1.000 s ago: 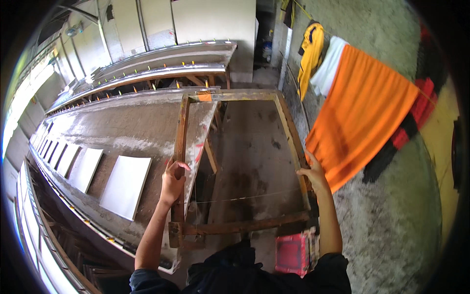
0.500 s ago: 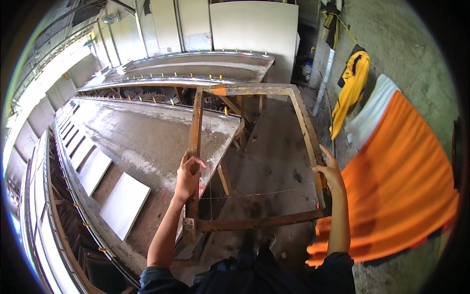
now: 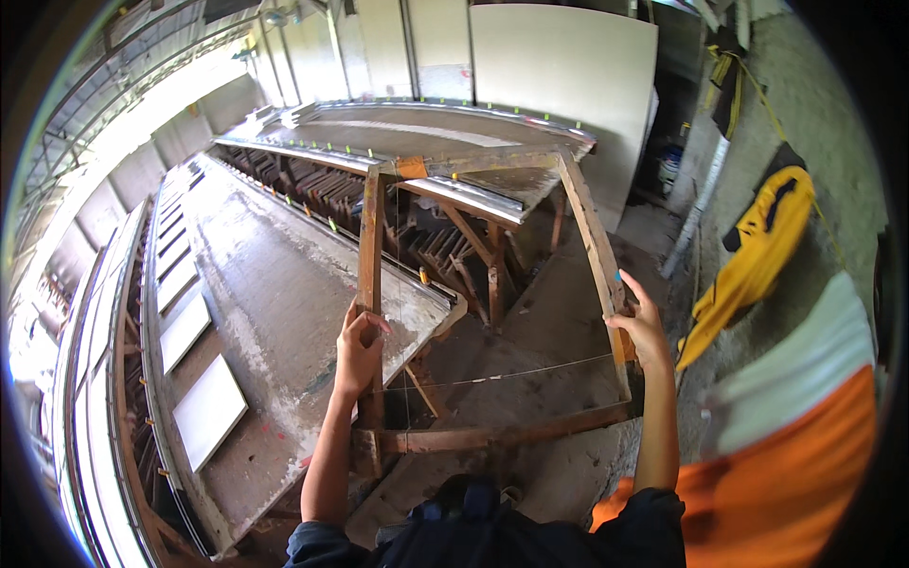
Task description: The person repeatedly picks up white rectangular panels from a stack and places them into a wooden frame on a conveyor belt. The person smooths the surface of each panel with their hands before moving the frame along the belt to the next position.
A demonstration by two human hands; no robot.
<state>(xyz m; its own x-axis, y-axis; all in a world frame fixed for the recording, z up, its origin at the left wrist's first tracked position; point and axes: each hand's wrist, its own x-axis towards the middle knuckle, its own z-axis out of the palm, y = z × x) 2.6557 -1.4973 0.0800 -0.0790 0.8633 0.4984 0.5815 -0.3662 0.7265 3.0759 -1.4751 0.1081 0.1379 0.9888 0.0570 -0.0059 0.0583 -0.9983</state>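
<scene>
A rectangular wooden frame [image 3: 511,434] is held out before me in both hands, its far bar raised over the floor and the end of a long table. My left hand [image 3: 358,352] is closed on the left bar, thumb and forefinger curled close together. On the right bar, my right hand [image 3: 642,327] grips with thumb and forefinger apart along the wood. Orange tape [image 3: 411,168] wraps the far left corner. A thin line crosses the frame's near part, and the floor shows through its middle.
A long table [image 3: 284,284] runs away at left, with white flat panels [image 3: 210,412] in a row along it. Another long table [image 3: 417,128] stands behind. At right, a yellow garment [image 3: 757,256] and an orange and white cloth [image 3: 805,464] hang near the wall.
My view has turned left, so the tables, garment and cloth have shifted rightward in it. Both hands keep their grip, and the frame stays nearly in the same place before me.
</scene>
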